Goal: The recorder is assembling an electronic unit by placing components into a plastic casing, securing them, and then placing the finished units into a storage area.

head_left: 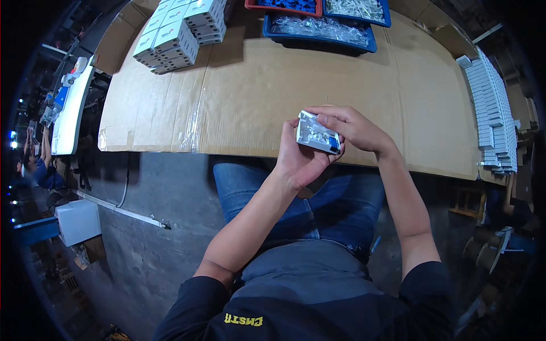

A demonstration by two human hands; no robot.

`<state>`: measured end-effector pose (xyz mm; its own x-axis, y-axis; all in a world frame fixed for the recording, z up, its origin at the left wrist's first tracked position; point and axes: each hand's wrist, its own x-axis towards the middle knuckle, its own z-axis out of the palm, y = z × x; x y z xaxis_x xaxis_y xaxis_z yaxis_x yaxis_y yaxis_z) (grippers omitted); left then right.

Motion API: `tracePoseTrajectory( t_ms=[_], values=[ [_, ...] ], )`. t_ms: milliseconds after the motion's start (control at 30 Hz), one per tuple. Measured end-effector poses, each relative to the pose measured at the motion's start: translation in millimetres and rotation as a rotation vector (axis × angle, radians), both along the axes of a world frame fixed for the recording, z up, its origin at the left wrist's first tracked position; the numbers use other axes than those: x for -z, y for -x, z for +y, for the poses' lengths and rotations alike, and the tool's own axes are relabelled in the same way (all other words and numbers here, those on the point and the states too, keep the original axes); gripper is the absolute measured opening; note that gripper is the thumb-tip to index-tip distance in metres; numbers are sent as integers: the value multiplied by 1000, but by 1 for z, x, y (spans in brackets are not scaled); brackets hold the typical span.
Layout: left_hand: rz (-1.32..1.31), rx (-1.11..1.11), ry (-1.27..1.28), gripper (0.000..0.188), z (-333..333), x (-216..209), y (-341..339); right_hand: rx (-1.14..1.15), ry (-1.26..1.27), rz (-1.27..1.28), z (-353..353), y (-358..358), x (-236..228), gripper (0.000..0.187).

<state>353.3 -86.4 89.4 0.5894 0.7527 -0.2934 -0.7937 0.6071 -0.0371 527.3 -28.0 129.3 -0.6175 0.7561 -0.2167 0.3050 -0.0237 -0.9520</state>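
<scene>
Above the near edge of the cardboard-covered table, a small white open box [316, 135] rests in my left hand [298, 160]. Its thumb lies along the box's left side and the fingers wrap underneath. Inside the box show clear plastic, small white pieces and a blue piece [334, 144] at the lower right corner. My right hand [355, 128] reaches over from the right, with its thumb on the top of the box and its fingers along the far edge. Whether it pinches a separate small part is hidden.
Stacked white boxes [170, 37] stand at the far left of the cardboard-covered table [256, 102]. Blue trays [318, 43] and a red tray [284, 8] of small parts sit at the back. Rows of white boxes [490, 111] line the right edge. Another person [45, 170] works far left.
</scene>
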Motion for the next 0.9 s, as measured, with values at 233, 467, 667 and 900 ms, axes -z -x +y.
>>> tracePoseTrajectory(
  t_ms=[233, 467, 667, 900],
  values=[
    [93, -18, 40, 60, 1, 0, -6, -50, -129, -127, 5, 5, 8, 46],
    [107, -1, 58, 51, 4, 4, -7, 22, 5, -109, 7, 6, 16, 51],
    [62, 4, 69, 50, 0, 6, -5, 18, -18, -134, 6, 6, 13, 59],
    [-34, 56, 21, 50, 5, 17, -3, 11, 17, -201, 8, 8, 5, 61]
  ],
)
